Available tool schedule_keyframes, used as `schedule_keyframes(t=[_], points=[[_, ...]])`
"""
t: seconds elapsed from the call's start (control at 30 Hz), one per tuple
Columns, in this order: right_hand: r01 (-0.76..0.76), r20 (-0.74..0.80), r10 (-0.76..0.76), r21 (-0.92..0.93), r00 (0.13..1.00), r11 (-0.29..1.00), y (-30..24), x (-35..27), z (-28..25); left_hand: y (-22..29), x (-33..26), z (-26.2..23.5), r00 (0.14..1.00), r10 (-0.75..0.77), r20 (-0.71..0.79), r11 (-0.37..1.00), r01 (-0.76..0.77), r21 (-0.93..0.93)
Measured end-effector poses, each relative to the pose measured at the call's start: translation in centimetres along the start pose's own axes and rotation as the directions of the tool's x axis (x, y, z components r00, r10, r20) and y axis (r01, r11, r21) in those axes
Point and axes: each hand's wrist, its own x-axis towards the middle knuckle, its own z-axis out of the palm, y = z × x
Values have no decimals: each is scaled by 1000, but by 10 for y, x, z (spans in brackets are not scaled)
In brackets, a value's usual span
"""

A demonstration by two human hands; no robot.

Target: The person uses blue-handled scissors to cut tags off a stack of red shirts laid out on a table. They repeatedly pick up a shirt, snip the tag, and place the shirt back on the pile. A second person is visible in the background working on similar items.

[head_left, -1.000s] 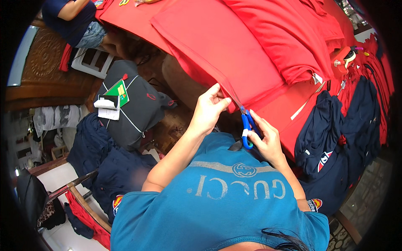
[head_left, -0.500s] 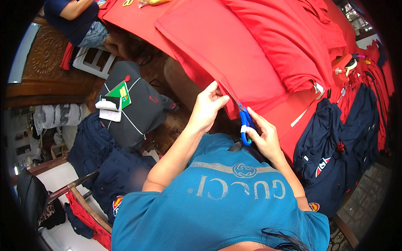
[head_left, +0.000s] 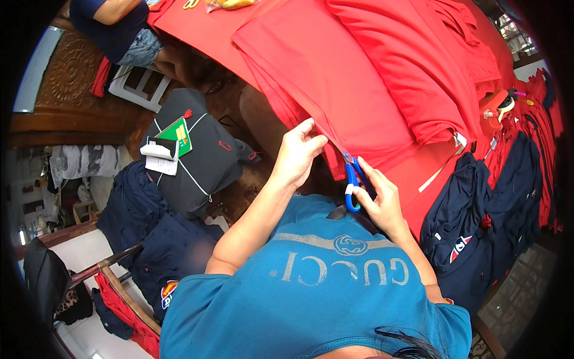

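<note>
My left hand [head_left: 297,154] pinches the near edge of a layered red cloth [head_left: 323,72] between thumb and fingers. In my right hand [head_left: 384,202] is a pair of scissors with blue handles [head_left: 351,191], gripped by the loops. Their blades point away from me, up along the cloth's edge toward my left fingertips. Part of the blades is hard to make out against the red. The cloth lies on a red-covered table [head_left: 191,27], its near corner hanging over the table's edge.
Dark navy garments [head_left: 460,209] hang at the right, beside a tape dispenser [head_left: 499,107]. To the left stands a dark wrapped bundle [head_left: 203,143] with papers on top. More navy clothing [head_left: 149,221] lies nearer. A person in shorts [head_left: 140,48] stands at the far left.
The surroundings have shifted slightly right and down in the picture. The scissor handles appear a little farther apart. My left hand keeps its pinch on the cloth.
</note>
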Motion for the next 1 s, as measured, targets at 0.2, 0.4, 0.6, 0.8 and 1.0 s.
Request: schedule_keyframes(t=[0.2,0.4,0.6,0.8,1.0], points=[[-36,-11,36,-19,999,999,0,3,-2,4,-7,15,999,37,-29,999,-38,-39],[28,-48,-30,-29,998,999,-4,1,0,-1,-5,14,999,36,-18,998,-37,-45],[-173,9,174,169,985,970,2,-5,-1,0,-5,13,1000,20,-22,999,-21,-25],[-98,2,99,96,995,991,2,1,1,6,-3,9,1000,2,24,1000,-2,-1],[-189,44,184,225,982,956,5,14,0,8,2,5,999,-38,-5,999,39,28]])
